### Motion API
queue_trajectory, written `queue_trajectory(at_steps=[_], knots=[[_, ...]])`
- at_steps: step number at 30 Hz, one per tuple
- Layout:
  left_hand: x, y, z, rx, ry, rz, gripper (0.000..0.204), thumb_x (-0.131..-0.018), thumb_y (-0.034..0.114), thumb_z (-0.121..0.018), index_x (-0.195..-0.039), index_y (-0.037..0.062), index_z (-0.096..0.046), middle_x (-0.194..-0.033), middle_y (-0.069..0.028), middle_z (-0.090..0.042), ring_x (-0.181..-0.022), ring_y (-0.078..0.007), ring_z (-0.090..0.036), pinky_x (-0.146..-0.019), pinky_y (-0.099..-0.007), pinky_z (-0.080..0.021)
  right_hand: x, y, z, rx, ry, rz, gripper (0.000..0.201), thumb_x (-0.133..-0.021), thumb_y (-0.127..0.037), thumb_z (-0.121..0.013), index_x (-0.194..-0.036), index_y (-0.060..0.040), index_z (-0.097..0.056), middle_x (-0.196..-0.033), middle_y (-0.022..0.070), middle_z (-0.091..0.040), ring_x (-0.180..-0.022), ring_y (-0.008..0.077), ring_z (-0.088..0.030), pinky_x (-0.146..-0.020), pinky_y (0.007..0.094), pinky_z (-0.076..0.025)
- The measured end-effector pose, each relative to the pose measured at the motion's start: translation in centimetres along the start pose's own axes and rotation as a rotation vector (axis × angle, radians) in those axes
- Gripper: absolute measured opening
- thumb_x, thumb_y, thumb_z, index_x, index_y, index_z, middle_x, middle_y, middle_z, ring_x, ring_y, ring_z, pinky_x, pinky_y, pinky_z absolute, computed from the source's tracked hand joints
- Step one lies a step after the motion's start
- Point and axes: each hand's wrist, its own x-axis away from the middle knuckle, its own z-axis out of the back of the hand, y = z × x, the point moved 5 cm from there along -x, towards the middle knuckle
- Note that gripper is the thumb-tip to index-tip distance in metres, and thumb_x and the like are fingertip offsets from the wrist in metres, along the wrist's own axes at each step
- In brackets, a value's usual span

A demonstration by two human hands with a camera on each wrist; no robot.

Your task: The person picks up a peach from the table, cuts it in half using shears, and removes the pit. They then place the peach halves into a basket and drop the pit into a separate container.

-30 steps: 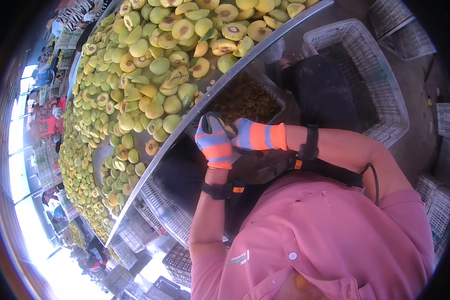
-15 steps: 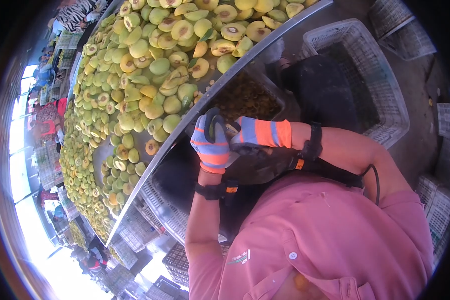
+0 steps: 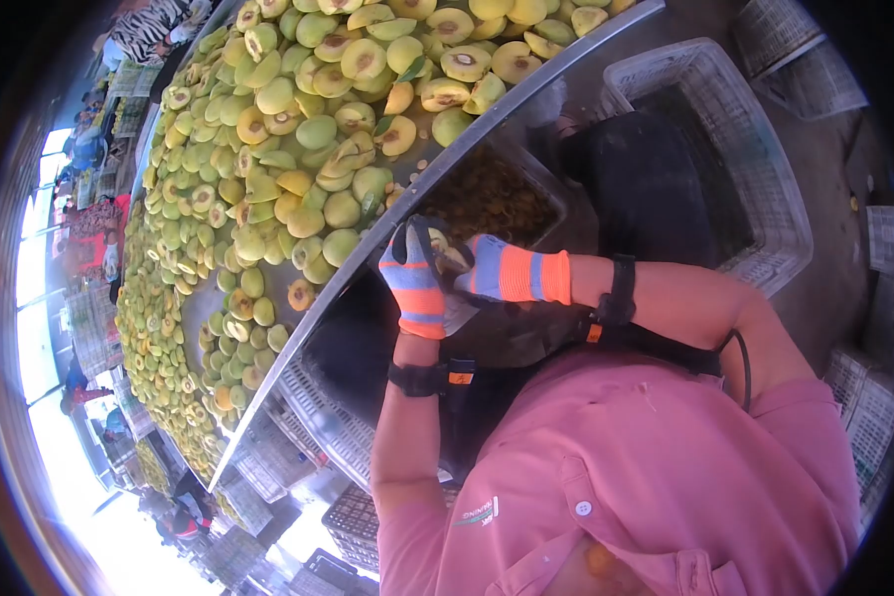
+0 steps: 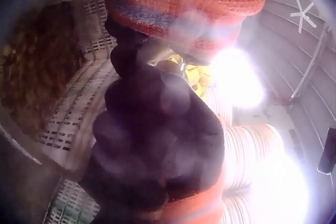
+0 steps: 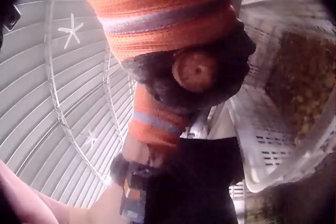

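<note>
In the head view the left hand (image 3: 414,283), in an orange and blue glove with dark fingers, grips a pale green-yellow fruit (image 3: 438,240) at the metal table's edge. Against it on the right is the right hand (image 3: 512,272), its fingers curled. The right wrist view shows a round brown end (image 5: 197,70) of an object held in the right hand (image 5: 178,50); its other end is hidden. In the left wrist view, dark curled fingers of the right hand (image 4: 157,134) lie below the left hand's cuff (image 4: 184,8); the fruit is mostly covered.
Halved fruits (image 3: 318,129) cover much of the metal-rimmed table (image 3: 507,102). Beneath the hands' side of it stands a crate of brown bits (image 3: 492,199). A large pale crate (image 3: 765,149) is at the right, with stacked crates (image 3: 268,457) below the table. Other people (image 3: 94,233) are at the far left.
The hands have shifted and turned slightly while staying together. More of the pale fruit shows between them than half a second ago. A person at the far left has moved.
</note>
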Motion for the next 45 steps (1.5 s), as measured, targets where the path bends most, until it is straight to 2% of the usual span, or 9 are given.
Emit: queue_trajectory(at_steps=[6,12,18,22,29,35,40,41,45], knots=[[0.5,3.4,-0.5,-0.309,-0.004,-0.299,0.018,-0.092,0.002,-0.050,-0.101,-0.0033,-0.065,-0.094,-0.0087,-0.068,-0.086,-0.0156,-0.061,-0.080,-0.0289,-0.048,-3.8,1.0,0.3,0.693,0.331,0.562,0.038,-0.079,-0.024,-0.066,-0.109,-0.0018,-0.062,-0.084,0.0106,-0.067,-0.078,0.0183,-0.065,-0.071,0.0332,-0.051],[0.6,3.6,-1.0,-0.125,0.042,-0.268,0.020,-0.097,0.009,-0.050,-0.110,-0.0021,-0.061,-0.101,-0.0059,-0.065,-0.088,-0.0116,-0.056,-0.078,-0.0253,-0.046,-2.3,0.9,0.1,-0.056,0.064,0.565,0.022,-0.080,-0.008,-0.066,-0.101,-0.0012,-0.065,-0.086,0.0077,-0.068,-0.076,0.0090,-0.056,-0.068,0.0291,-0.049],[0.7,2.9,-1.4,0.117,0.141,-0.163,0.021,-0.096,0.008,-0.053,-0.112,-0.0012,-0.061,-0.104,-0.0038,-0.062,-0.090,-0.0101,-0.054,-0.076,-0.0230,-0.046,-3.0,1.6,-0.2,-0.240,0.241,0.685,0.026,-0.080,-0.016,-0.065,-0.101,-0.0004,-0.066,-0.080,0.0143,-0.068,-0.075,0.0182,-0.063,-0.069,0.0331,-0.049],[1.5,2.0,-0.7,0.046,0.122,-0.124,0.018,-0.092,0.002,-0.056,-0.108,-0.0012,-0.062,-0.104,-0.0052,-0.063,-0.088,-0.0130,-0.058,-0.075,-0.0255,-0.049,-0.8,0.7,1.2,-0.201,-0.171,0.276,0.019,-0.081,-0.018,-0.064,-0.089,-0.0003,-0.064,-0.066,0.0034,-0.061,-0.060,0.0112,-0.056,-0.057,0.0293,-0.047],[1.5,3.5,0.3,-0.367,0.109,-0.336,0.020,-0.084,-0.001,-0.061,-0.103,0.0019,-0.066,-0.092,-0.0079,-0.065,-0.083,-0.0179,-0.062,-0.074,-0.0279,-0.050,-0.2,0.3,1.7,0.476,0.423,0.716,0.035,-0.073,-0.026,-0.070,-0.091,0.0038,-0.064,-0.082,0.0281,-0.063,-0.077,0.0319,-0.065,-0.069,0.0348,-0.051],[1.6,3.9,1.7,-0.152,0.282,-0.107,0.014,-0.090,0.006,-0.061,-0.099,-0.0031,-0.066,-0.091,-0.0045,-0.066,-0.080,-0.0109,-0.059,-0.070,-0.0267,-0.049,-0.6,1.1,4.3,-0.791,-0.162,0.349,0.021,-0.084,-0.021,-0.065,-0.099,-0.0064,-0.068,-0.065,0.0059,-0.061,-0.040,0.0139,-0.049,-0.036,0.0274,-0.034],[2.5,2.6,1.0,-0.188,0.038,-0.040,0.020,-0.089,0.006,-0.062,-0.107,-0.0020,-0.065,-0.100,-0.0079,-0.066,-0.089,-0.0145,-0.061,-0.077,-0.0281,-0.051,-0.5,0.0,4.2,-0.225,0.032,0.471,0.024,-0.087,-0.024,-0.065,-0.100,-0.0041,-0.067,-0.070,0.0055,-0.064,-0.055,0.0160,-0.057,-0.051,0.0310,-0.043],[3.0,4.7,0.0,-0.261,-0.057,-0.195,0.022,-0.089,0.005,-0.062,-0.109,-0.0027,-0.064,-0.103,-0.0087,-0.066,-0.094,-0.0166,-0.061,-0.083,-0.0300,-0.050,-0.5,-0.6,3.6,-0.096,0.067,0.810,0.030,-0.086,-0.029,-0.068,-0.102,-0.0034,-0.066,-0.074,0.0049,-0.065,-0.066,0.0134,-0.059,-0.061,0.0301,-0.046],[2.8,5.2,-0.4,-0.041,-0.198,-0.162,0.042,-0.095,0.009,-0.056,-0.135,-0.0012,-0.046,-0.127,-0.0109,-0.055,-0.116,-0.0166,-0.050,-0.100,-0.0297,-0.041,0.5,-1.1,2.3,-0.296,-0.257,0.599,0.030,-0.089,-0.027,-0.069,-0.112,-0.0078,-0.065,-0.089,-0.0057,-0.063,-0.079,0.0027,-0.052,-0.065,0.0221,-0.044]])
